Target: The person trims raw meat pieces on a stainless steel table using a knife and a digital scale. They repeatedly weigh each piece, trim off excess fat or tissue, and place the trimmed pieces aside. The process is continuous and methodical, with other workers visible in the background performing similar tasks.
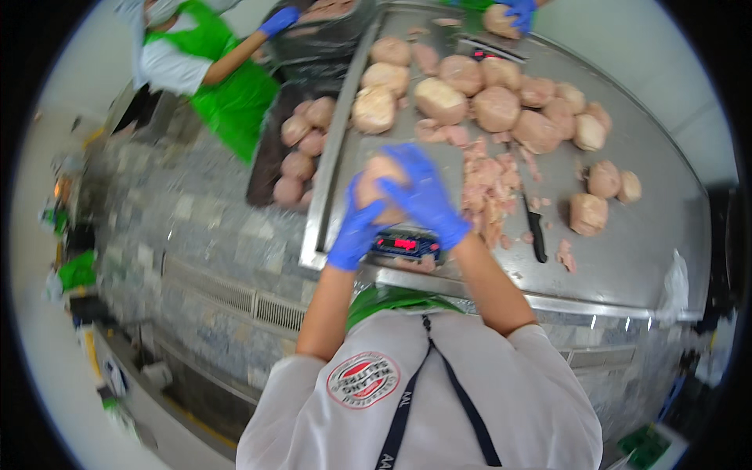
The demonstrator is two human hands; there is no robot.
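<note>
Both my hands wear blue gloves and are closed around a rounded piece of pale pink meat (pixel 380 174). My left hand (pixel 356 229) grips its left and lower side, while my right hand (pixel 427 192) wraps over the right side and top. They are over a digital scale (pixel 406 244) with a lit red display, at the near edge of the steel table. The hands hide much of the scale's plate, and I cannot tell whether the meat rests on it. Right of my right hand lies a heap of meat trimmings (pixel 487 192), then a black-handled knife (pixel 537 236).
More rounded meat pieces (pixel 497 108) cover the far half of the steel table (pixel 638 254). A dark bin of meat pieces (pixel 262 166) stands left of the table. One co-worker in a green apron (pixel 227 102) is at far left; another's gloved hand (pixel 518 12) holds meat at the far edge.
</note>
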